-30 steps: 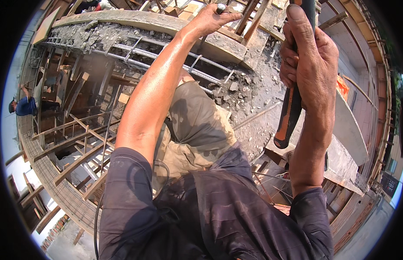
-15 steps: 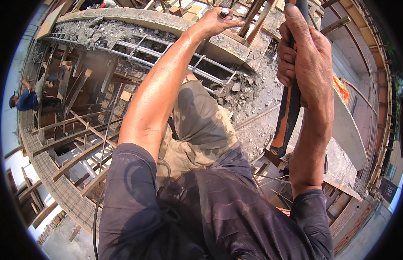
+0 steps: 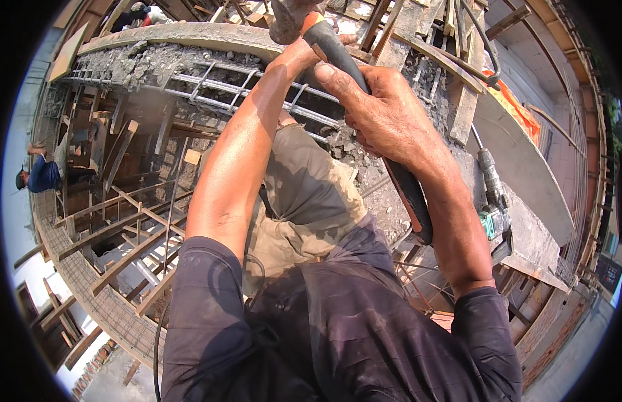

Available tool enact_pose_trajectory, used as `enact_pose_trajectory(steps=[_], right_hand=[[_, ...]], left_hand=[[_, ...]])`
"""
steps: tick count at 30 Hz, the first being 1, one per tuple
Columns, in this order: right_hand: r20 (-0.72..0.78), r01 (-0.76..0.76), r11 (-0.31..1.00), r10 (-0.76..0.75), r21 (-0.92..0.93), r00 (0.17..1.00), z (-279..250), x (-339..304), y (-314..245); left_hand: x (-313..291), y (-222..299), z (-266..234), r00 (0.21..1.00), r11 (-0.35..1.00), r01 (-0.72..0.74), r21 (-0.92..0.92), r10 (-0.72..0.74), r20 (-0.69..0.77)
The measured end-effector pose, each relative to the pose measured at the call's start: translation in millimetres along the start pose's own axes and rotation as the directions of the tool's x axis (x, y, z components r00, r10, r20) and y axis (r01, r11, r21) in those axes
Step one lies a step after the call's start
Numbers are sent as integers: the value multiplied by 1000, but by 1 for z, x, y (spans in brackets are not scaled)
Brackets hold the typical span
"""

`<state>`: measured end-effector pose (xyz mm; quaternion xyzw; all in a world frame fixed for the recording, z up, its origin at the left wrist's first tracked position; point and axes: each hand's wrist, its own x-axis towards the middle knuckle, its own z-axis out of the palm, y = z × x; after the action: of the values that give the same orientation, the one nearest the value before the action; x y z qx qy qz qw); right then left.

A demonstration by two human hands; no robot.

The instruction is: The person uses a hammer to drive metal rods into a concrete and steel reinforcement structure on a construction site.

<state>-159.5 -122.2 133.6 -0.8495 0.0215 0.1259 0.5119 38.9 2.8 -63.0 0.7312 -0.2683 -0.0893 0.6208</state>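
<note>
My right hand is wrapped round the black and orange handle of a hammer, whose metal head lies over the far end of my left hand. Stretched forward, my left hand is largely covered by the hammer, with a fingertip showing to its right. Half a second ago it gripped a round-ended metal chisel; the hammer now hides that tool. Below the hands, exposed steel rebar runs through a broken concrete beam with grey rubble at its right end.
A teal and grey power drill with a long bit lies beyond my right forearm. Timber props fill a deep opening on the left. One co-worker is at far left, another at top left. An orange sheet lies right.
My right hand has swung the hammer leftward and down, its head coming over my left hand. My left hand has shifted slightly left. The drill beside my right forearm has come into sight.
</note>
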Motion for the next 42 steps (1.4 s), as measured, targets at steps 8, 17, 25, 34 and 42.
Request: enact_pose_trajectory(steps=[8,17,25,34,42], right_hand=[[-551,602,768,-606,-219,573,-52,20,-56],[-64,3,999,0,44,998,-25,3,9],[-527,656,748,-597,-96,604,-61,26,-10],[60,-258,938,251,229,966,-17,-24,74],[-63,-604,735,649,308,758,-19,-130,168]], left_hand=[[4,29,1,999,973,39,229,-32,-32],[-5,1,-11,995,981,8,194,-27,96],[-6,32,12,995,987,92,135,-85,-54],[-9,26,-22,982,975,166,147,-151,-111],[11,8,-78,716,929,209,-304,-357,-600]])
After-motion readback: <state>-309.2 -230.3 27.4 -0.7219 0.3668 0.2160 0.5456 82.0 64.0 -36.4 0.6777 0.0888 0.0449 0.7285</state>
